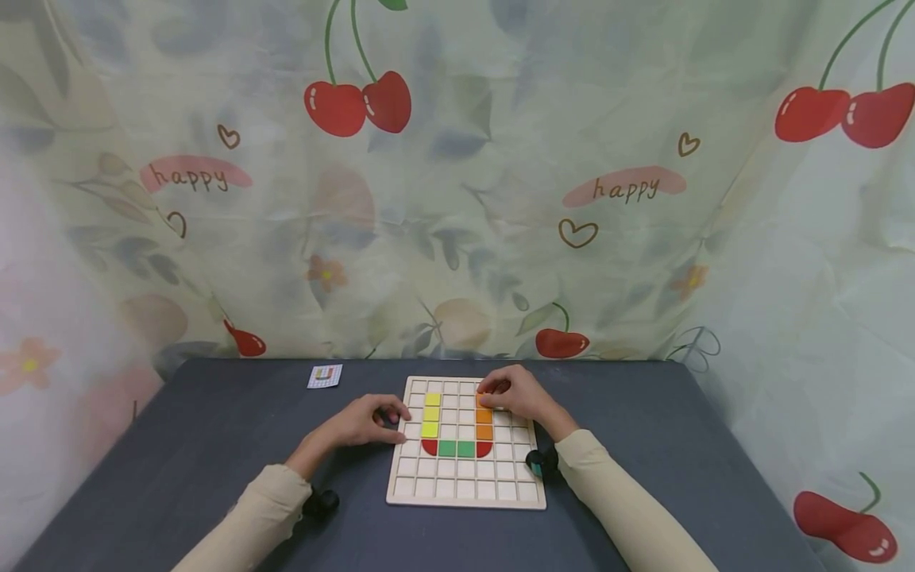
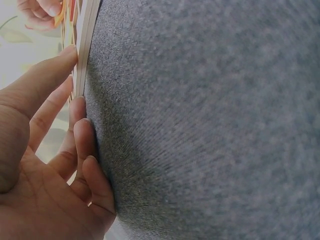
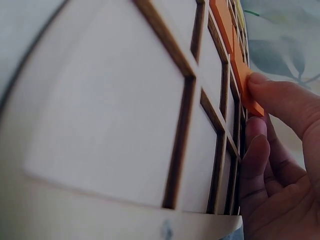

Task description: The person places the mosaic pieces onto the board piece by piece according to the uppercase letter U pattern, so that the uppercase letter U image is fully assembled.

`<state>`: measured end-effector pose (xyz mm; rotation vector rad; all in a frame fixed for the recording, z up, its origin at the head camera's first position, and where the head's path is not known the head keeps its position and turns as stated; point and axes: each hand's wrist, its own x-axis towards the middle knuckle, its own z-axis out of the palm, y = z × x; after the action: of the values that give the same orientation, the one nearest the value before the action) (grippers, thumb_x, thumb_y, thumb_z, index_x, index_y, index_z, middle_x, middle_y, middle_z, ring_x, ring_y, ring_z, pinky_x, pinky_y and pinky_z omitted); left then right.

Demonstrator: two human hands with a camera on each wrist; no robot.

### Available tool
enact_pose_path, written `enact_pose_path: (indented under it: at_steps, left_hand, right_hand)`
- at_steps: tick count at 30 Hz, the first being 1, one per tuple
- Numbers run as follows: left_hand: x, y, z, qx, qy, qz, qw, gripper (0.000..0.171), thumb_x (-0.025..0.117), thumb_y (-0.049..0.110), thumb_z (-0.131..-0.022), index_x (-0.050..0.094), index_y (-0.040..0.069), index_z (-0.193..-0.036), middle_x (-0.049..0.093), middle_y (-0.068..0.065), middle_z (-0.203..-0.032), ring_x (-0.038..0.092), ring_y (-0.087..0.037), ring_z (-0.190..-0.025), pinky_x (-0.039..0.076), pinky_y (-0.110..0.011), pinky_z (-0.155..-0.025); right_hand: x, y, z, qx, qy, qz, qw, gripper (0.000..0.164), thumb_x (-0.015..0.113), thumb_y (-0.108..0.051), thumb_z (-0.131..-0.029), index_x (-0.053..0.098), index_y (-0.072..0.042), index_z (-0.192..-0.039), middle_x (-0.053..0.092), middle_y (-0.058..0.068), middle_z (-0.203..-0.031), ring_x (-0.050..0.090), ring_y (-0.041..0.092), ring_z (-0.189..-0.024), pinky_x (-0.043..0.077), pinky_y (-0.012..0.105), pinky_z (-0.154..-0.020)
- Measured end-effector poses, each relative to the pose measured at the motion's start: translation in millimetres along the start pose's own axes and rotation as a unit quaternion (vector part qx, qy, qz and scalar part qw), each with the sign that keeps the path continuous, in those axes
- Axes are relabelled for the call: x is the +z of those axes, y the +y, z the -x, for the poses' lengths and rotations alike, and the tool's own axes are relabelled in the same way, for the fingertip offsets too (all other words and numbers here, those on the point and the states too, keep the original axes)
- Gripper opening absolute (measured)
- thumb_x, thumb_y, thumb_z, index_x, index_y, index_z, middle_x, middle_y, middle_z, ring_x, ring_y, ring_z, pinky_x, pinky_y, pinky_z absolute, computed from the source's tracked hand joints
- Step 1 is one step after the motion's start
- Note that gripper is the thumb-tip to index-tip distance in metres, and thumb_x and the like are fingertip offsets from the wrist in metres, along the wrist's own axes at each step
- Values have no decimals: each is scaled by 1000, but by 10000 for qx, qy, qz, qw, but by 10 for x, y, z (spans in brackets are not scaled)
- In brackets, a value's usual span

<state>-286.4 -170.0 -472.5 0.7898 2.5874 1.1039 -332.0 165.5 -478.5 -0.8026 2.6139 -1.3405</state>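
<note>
A wooden grid board (image 1: 454, 485) lies on the dark table. Yellow square tiles (image 1: 431, 414) form a column on its left. Two green tiles (image 1: 456, 449) stand side by side in a lower row, with red rounded pieces (image 1: 484, 449) at both ends. Orange tiles (image 1: 484, 431) run up the right. My right hand (image 1: 525, 395) pinches the uppermost orange tile (image 3: 247, 82) by its edge, at the top of that column; whether it sits fully in its cell I cannot tell. My left hand (image 1: 368, 419) touches the board's left edge with thumb and fingertips.
A small white card (image 1: 325, 376) with a coloured grid pattern lies at the back left of the table (image 1: 236, 429). Behind the table hangs a printed curtain (image 1: 457, 199) with cherries. Black wrist cameras (image 1: 541, 462) hang below both wrists, the right one over the board's edge.
</note>
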Motion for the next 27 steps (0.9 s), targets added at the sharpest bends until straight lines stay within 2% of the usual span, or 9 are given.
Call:
enact_pose_path:
  at_steps: [9, 15, 27]
  left_hand:
    - [3, -24, -5, 68, 32, -40, 10000, 27, 84, 21, -87, 72, 10, -109, 61, -1, -97, 55, -21, -88, 45, -34, -78]
    - [18, -41, -35, -6, 26, -41, 10000, 27, 83, 22, -88, 73, 11, -110, 61, -1, -98, 55, -20, -88, 45, -33, -78]
    - [23, 12, -35, -10, 5, -94, 10000, 28, 83, 19, -87, 72, 9, -111, 60, -3, -99, 54, -22, -89, 45, -35, -78]
  right_hand:
    - [-7, -8, -15, 141, 2, 13, 9999, 13, 78, -10, -91, 78, -6, -103, 71, 0, -94, 61, 18, -79, 50, 35, -72]
    - [-14, -12, -22, 276, 10, 131, 9995, 13, 79, -10, -90, 78, -7, -103, 71, -2, -93, 60, 17, -78, 49, 33, -71]
    - [-70, -7, 16, 55, -16, 65, 10000, 16, 80, -12, -90, 77, -6, -105, 69, -1, -92, 61, 20, -79, 50, 37, -73]
